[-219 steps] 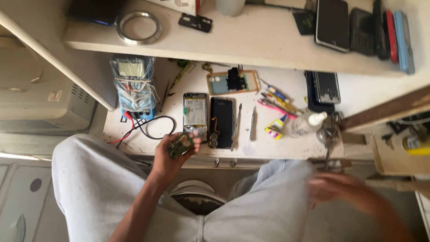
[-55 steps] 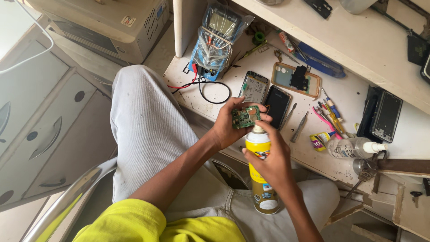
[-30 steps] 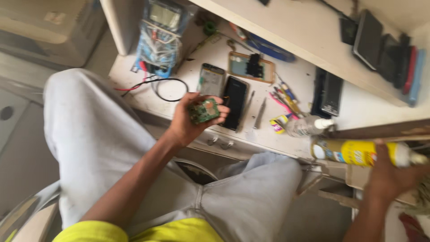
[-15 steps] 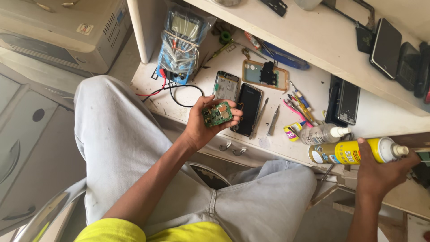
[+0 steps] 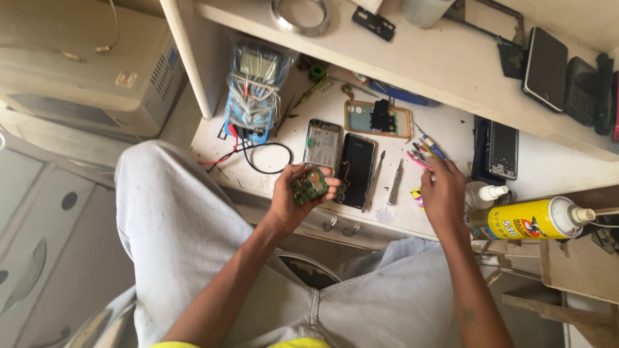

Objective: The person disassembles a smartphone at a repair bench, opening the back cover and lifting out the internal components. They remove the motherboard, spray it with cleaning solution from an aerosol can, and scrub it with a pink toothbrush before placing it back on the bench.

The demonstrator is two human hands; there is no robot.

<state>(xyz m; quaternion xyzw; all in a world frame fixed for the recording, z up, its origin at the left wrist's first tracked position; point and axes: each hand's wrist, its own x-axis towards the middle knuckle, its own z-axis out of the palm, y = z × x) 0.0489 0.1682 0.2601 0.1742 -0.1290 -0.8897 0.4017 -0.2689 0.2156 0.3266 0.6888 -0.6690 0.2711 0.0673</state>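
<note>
My left hand (image 5: 293, 200) grips a small green circuit board (image 5: 308, 185) just above the front edge of the white workbench (image 5: 400, 222). My right hand (image 5: 443, 193) rests on the bench among coloured tools (image 5: 422, 153), fingers bent down onto them; whether it holds one is not visible. A yellow spray can (image 5: 532, 219) lies on its side to the right of that hand. Behind the board lie an opened phone frame (image 5: 322, 143) and a black phone body (image 5: 356, 169), with metal tweezers (image 5: 395, 182) beside them.
A blue multimeter (image 5: 255, 90) wrapped in its leads stands at the back left. A small white bottle (image 5: 483, 193) is near the can. The upper shelf (image 5: 445, 61) carries several phones (image 5: 545, 67) and a metal ring (image 5: 302, 11). My knees sit under the bench.
My right hand set the yellow spray can down on its side at the right and moved left to the coloured tools. My left hand has kept the green board throughout.
</note>
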